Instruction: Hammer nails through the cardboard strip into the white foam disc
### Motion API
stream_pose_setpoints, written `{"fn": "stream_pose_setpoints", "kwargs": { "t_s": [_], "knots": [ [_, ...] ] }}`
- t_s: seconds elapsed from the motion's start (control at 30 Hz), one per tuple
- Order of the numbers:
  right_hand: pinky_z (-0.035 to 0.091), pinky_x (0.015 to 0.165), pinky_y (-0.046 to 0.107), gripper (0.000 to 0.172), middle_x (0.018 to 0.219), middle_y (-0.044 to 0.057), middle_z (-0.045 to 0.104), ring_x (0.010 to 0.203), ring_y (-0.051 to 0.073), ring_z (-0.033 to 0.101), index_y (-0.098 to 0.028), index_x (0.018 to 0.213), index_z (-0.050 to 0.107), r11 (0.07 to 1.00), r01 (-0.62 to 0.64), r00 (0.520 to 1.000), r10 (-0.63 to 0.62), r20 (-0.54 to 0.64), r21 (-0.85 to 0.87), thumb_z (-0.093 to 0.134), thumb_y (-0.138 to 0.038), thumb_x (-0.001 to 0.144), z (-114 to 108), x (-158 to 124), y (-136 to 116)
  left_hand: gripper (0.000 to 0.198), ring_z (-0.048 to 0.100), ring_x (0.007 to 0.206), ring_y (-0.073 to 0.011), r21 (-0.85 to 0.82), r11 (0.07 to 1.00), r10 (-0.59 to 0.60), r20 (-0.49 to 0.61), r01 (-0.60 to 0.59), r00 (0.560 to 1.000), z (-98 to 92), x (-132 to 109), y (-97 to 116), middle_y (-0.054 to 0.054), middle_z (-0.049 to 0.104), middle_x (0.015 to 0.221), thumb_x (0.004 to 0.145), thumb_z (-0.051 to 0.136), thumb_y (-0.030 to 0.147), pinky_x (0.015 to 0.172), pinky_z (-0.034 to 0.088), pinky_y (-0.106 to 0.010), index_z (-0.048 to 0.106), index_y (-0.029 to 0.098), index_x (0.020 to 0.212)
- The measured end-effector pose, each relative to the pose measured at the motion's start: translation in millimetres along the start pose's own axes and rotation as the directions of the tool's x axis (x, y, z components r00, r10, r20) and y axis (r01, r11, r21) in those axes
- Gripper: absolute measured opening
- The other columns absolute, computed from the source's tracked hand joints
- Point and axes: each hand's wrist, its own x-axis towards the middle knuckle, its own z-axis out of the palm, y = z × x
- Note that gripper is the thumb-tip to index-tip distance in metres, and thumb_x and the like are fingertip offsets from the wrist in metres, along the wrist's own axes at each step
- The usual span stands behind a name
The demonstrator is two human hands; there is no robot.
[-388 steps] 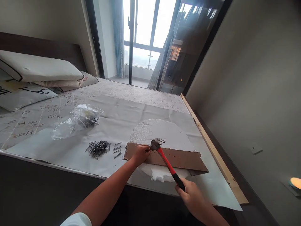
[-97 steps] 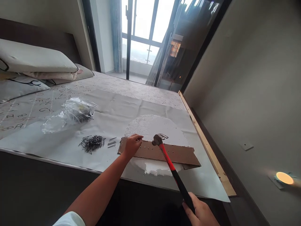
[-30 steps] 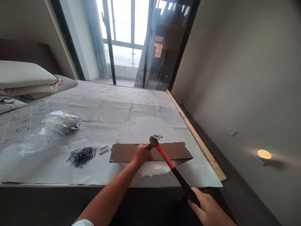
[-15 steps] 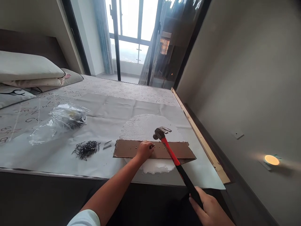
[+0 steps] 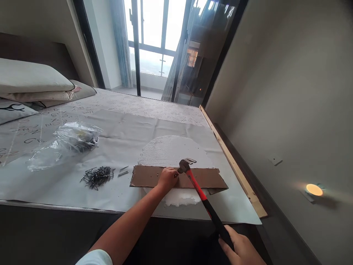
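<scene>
My right hand [image 5: 237, 244] grips the black lower handle of a claw hammer [image 5: 195, 184] with a red neck. The hammer's head is low over a brown cardboard strip [image 5: 201, 179], close beside the fingertips of my left hand [image 5: 168, 179]. Those fingers are pinched together on the strip; what they hold is too small to make out. Under the strip lies a white foam disc [image 5: 168, 149]. A pile of nails [image 5: 98, 177] is to the left, with a few loose nails [image 5: 123, 173] between it and the strip.
A clear plastic bag [image 5: 77, 136] rests behind the nail pile on a pale sheet [image 5: 118, 140] covering the bed. Pillows [image 5: 33, 79] are stacked at the back left. A wooden rail [image 5: 234, 162] runs along the right edge, beside the wall with a lit lamp [image 5: 314, 190].
The hammer's head has come down and slightly left, nearer my left fingertips. My left hand keeps its pinch on the strip. The whole view has shifted slightly.
</scene>
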Motion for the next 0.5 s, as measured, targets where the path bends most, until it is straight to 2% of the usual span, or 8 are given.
{"fn": "stream_pose_setpoints", "kwargs": {
  "t_s": [0.1, 0.2, 0.27, 0.37, 0.5],
  "knots": [
    [0.047, 0.065, 0.027, 0.041, 0.076, 0.006, 0.067, 0.071, 0.022, 0.063, -0.019, 0.091, 0.06, 1.0, 0.01, 0.999, -0.009, -0.035, 0.024, 0.036, -0.052, 0.086, -0.7, -1.8, -0.9, 0.017, 0.062, 0.082, -0.0191, -0.042, 0.999, -0.034, 0.02, 0.035, 0.999, -4.5, 1.4, -1.5, -0.006, 0.071, 0.081, 0.073, 0.057, 0.013, 0.077, 0.046, -0.03, 0.073, 0.02, 0.075],
    [0.047, 0.065, 0.026, 0.034, 0.075, 0.006, 0.067, 0.071, 0.022, 0.063, -0.02, 0.086, 0.058, 1.0, -0.016, 1.0, 0.016, 0.014, -0.009, 0.039, -0.048, 0.085, -1.7, -1.0, -4.8, 0.026, 0.063, 0.082, -0.0167, -0.118, 0.991, -0.066, 0.018, 0.068, 0.998, -21.5, 2.4, -4.2, -0.004, 0.071, 0.086, 0.074, 0.052, 0.011, 0.075, 0.047, -0.026, 0.073, 0.021, 0.085],
    [0.046, 0.066, 0.027, 0.028, 0.074, 0.005, 0.067, 0.07, 0.021, 0.063, -0.02, 0.083, 0.057, 0.999, -0.034, 0.997, 0.036, 0.065, -0.034, 0.041, -0.043, 0.085, -1.6, 1.1, -6.3, 0.027, 0.063, 0.082, -0.0159, -0.15, 0.986, -0.088, -0.068, 0.077, 0.994, -38.6, 1.6, -5.8, -0.004, 0.071, 0.088, 0.076, 0.05, 0.012, 0.075, 0.048, -0.025, 0.072, 0.021, 0.09],
    [0.047, 0.068, 0.028, 0.024, 0.078, 0.007, 0.068, 0.075, 0.022, 0.064, -0.019, 0.085, 0.056, 0.999, -0.044, 0.993, 0.046, 0.104, -0.026, 0.041, -0.038, 0.085, 1.1, 4.4, -4.4, 0.026, 0.063, 0.084, -0.0165, -0.16, 0.985, -0.107, -0.243, 0.069, 0.964, -65.9, -2.4, -8.2, -0.005, 0.07, 0.09, 0.079, 0.049, 0.017, 0.078, 0.049, -0.027, 0.07, 0.019, 0.094],
    [0.047, 0.071, 0.029, 0.019, 0.082, 0.009, 0.068, 0.081, 0.023, 0.065, -0.019, 0.083, 0.054, 0.996, -0.074, 0.99, 0.079, 0.119, -0.046, 0.041, -0.033, 0.084, 10.2, 6.3, 6.0, 0.026, 0.062, 0.09, -0.0177, -0.118, 0.989, -0.122, -0.344, 0.086, 0.931, -97.2, -15.7, -20.9, -0.004, 0.069, 0.093, 0.081, 0.047, 0.019, 0.084, 0.049, -0.03, 0.069, 0.019, 0.094]
  ]
}}
